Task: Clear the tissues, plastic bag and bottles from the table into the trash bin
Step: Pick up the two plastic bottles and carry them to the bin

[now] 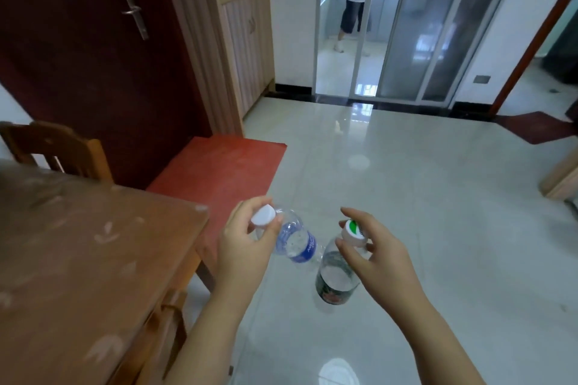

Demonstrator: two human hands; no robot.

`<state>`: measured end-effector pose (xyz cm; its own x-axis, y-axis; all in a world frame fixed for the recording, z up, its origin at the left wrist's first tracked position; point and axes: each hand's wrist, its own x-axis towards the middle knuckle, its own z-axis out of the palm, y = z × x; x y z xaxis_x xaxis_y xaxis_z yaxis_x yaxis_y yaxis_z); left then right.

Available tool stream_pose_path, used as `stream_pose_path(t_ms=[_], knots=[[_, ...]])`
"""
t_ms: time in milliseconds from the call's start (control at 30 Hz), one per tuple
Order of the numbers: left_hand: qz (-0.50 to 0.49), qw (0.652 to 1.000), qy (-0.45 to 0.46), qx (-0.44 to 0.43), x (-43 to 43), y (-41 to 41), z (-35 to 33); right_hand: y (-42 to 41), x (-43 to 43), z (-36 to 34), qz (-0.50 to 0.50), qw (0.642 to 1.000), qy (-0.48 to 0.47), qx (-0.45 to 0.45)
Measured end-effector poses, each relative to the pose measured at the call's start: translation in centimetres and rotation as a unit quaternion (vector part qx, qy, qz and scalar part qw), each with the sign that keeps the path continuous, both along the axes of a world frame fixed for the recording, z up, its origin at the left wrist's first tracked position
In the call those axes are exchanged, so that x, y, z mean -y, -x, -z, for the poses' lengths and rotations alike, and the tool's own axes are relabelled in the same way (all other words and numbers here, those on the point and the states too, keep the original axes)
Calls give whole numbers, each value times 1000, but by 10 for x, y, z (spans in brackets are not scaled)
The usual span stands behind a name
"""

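Two plastic bottles are in the air, off the desk, each held by the neck just under its cap. The blue-labelled bottle [295, 242] hangs tilted from the left hand [247, 247], whose fingers are pinched around the white cap [263, 215], with the body slanting down and toward the right. The green-labelled bottle [336, 278] hangs nearly upright from the right hand [380, 259], thumb and fingers closed around its white cap with a green mark [352, 232]. The lower ends of the two bottles come close together, and whether they touch cannot be told. Both look clear-walled and empty or nearly so; no liquid level can be made out. Both hands are over the pale tiled floor [406, 181], just beyond the near right corner of the wooden desk [93, 259], so the step in hand appears to be carrying the bottles to the trash bin. No bin shows anywhere in the view, so the next move calls for finding it, turning or walking until it is in sight, then bringing each bottle over its mouth and letting go. Light bottles held only at the neck may swing, so a steady carry would help. The part of the desk in view shows no tissues or plastic bag, only pale marks on the top. A wooden chair [59, 150] stands at the desk's far edge, a red mat [225, 166] lies before a dark door [93, 56], and a person [353, 9] stands in the room beyond the glass sliding door [438, 25].
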<state>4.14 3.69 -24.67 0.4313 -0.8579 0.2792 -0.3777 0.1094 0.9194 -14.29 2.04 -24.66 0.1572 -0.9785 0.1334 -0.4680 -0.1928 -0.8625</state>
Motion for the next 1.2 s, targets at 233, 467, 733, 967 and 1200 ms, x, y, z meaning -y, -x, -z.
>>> stream_pose_path(t_ms=[233, 467, 733, 967, 1200], knots=[[-21, 1000, -3, -23, 93, -3, 21, -3, 98, 13, -11, 1000, -18, 1], [-23, 996, -24, -85, 203, -24, 44, -25, 210, 24, -8, 999, -25, -20], [-64, 994, 2, -91, 346, -101, 19, -113, 377, -2, -76, 995, 9, -61], [-161, 983, 4, -87, 411, -169, 27, -197, 471, 5, -181, 979, 28, -87], [-264, 964, -17, -6, 469, -231, 35, -278, 564, 18, -282, 956, 25, -77]])
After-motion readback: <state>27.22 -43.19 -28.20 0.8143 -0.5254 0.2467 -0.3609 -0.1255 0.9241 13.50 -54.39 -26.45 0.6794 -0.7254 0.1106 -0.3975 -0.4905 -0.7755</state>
